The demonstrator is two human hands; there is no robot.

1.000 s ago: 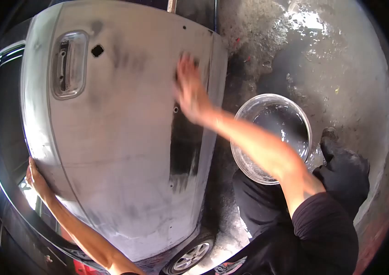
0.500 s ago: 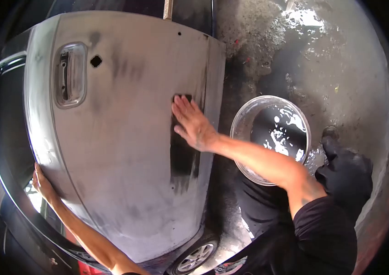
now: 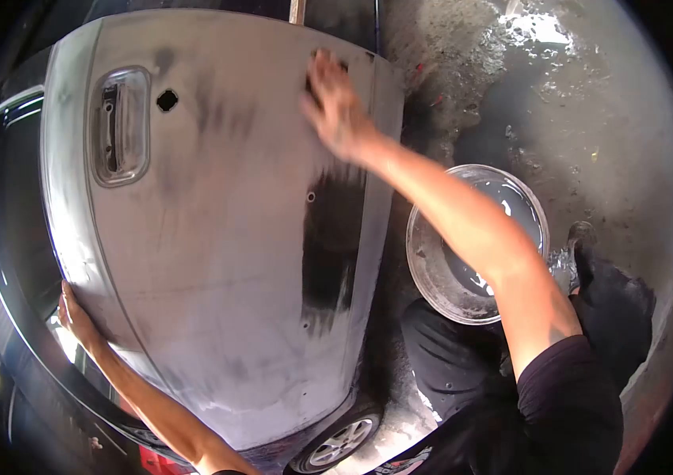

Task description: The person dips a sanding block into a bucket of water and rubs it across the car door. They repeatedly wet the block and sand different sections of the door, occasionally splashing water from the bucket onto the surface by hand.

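Observation:
A grey, sanded-looking car door (image 3: 217,222) fills the middle of the view, with a dark, wet-looking patch (image 3: 328,245) along its lower part. My right hand (image 3: 336,107) lies flat near the door's far lower corner, slightly blurred. Under its fingers shows the edge of a dark sheet of sandpaper (image 3: 343,66), mostly hidden by the hand. On the door's window-side edge rests my left hand (image 3: 75,317), its fingers hooked over the rim.
A round bucket (image 3: 423,261) of dark liquid stands beside my right arm, partly covered by it. The door has a recessed handle (image 3: 146,127) and a square-like hole (image 3: 167,100). A wheel (image 3: 340,443) is low in view; the concrete floor (image 3: 574,158) looks wet.
My right hand has slid along the door toward the top of the view, taking the dark sheet with it and uncovering more of the dark patch. My left hand stays in place.

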